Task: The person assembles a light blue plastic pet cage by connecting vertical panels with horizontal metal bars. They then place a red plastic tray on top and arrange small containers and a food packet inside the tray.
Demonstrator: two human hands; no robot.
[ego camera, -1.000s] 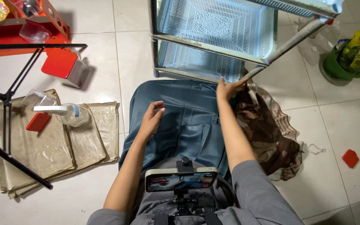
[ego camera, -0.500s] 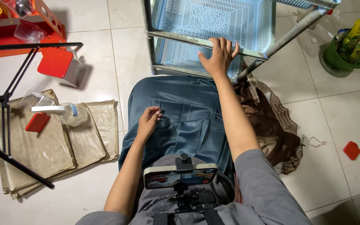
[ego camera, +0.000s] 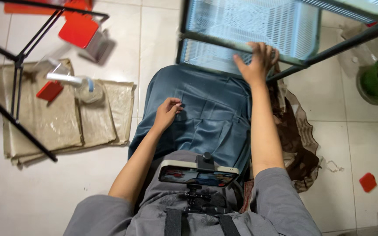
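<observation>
Nearest, a phone (ego camera: 197,175) clipped at the chest. Just beyond: left hand (ego camera: 168,112), fingers loosely curled, resting on the blue cloth (ego camera: 215,109) over the lap. Pinching a fold or not, impossible to tell. Farther out, right hand (ego camera: 257,63) at arm's length, fingers spread, laid over the grey front rail (ego camera: 215,40) below the pale blue mesh basket (ego camera: 250,22). Looks like a reach-and-brace step — calls next for fingers closing round that rail, not the mesh.

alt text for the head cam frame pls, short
Seen from above, a seated person's right hand reaches forward onto the dark metal frame of a light blue mesh basket, while the left hand rests on blue-grey cloth across the lap. Folded beige sacks lie on the tiled floor.
</observation>
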